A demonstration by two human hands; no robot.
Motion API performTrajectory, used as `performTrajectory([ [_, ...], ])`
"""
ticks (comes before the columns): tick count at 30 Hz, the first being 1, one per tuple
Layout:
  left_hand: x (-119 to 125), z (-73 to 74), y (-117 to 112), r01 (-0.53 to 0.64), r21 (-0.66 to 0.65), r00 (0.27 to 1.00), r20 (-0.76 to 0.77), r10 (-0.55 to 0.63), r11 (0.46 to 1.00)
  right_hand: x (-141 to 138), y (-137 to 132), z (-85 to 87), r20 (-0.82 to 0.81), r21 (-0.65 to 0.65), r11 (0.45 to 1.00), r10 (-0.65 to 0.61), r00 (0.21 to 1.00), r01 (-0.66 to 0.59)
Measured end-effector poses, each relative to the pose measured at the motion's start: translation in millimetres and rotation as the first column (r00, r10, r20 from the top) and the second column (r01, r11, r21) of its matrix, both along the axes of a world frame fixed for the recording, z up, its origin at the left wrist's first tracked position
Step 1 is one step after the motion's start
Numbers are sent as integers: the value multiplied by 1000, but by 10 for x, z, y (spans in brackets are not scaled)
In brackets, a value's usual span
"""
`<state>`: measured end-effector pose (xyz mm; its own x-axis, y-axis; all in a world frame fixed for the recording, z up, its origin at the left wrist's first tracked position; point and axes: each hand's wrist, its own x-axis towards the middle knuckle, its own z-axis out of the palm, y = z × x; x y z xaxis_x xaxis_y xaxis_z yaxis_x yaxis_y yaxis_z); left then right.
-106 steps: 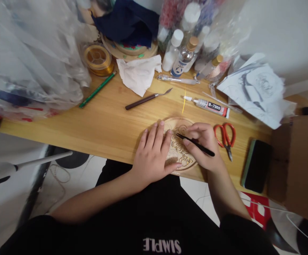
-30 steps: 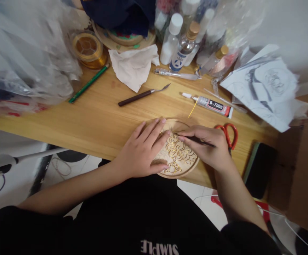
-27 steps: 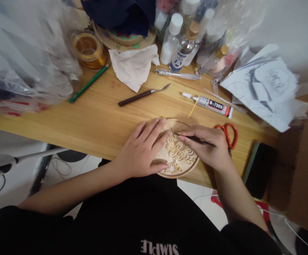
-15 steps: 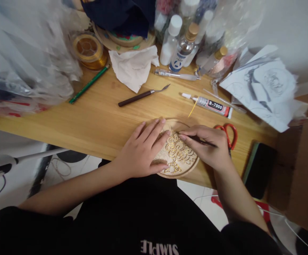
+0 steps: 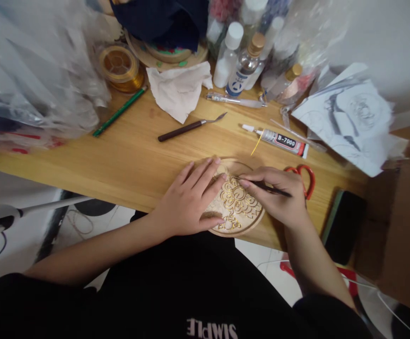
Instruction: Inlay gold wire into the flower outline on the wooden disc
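A round wooden plaque (image 5: 246,226) with a raised rim lies at the table's front edge, bearing a flower design outlined in gold wire. My left hand (image 5: 187,202) rests flat over its left part, fingers spread, covering some of the design. My right hand (image 5: 279,195) is closed around a slim dark tool (image 5: 277,190), whose thin tip meets the plaque near the top of the gold flower. Whether this tool is a pair of tweezers I cannot make out. Just behind the right hand lie red-handled scissors (image 5: 309,181), partly hidden by it.
Beyond the plaque lie a dark-handled palette knife (image 5: 182,132), a B-7000 glue tube (image 5: 284,141), a pen (image 5: 235,100) and a green pencil (image 5: 120,111). Bottles (image 5: 242,70), a gold wire spool (image 5: 120,68) and crumpled tissue (image 5: 178,89) stand farther back. A dark phone-like slab (image 5: 346,226) is at right.
The back end of the dark tool has swung slightly to the right in my right hand. My left hand has stayed in place on the plaque.
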<state>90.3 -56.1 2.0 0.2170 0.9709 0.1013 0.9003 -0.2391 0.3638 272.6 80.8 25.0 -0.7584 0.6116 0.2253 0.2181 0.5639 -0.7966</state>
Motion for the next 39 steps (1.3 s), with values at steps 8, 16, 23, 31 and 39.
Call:
performTrajectory([
  [8,-2,-2,2,0,13,1000,-1,0,1000,-14,14,-9,16,12,1000,19,1000,-19],
  [16,3,4,-1,-7,6,1000,0,7,1000,-31,14,8,53,55,997,50,997,-53],
  [23,12,7,5,-13,5,1000,-3,13,1000,-32,10,37,84,115,985,118,989,-127],
  [31,0,-1,1,-9,6,1000,-5,9,1000,-41,20,14,39,53,995,86,996,-88],
  [39,5,0,-3,-8,8,1000,1,8,1000,-39,19,5,36,-103,994,44,998,-40],
])
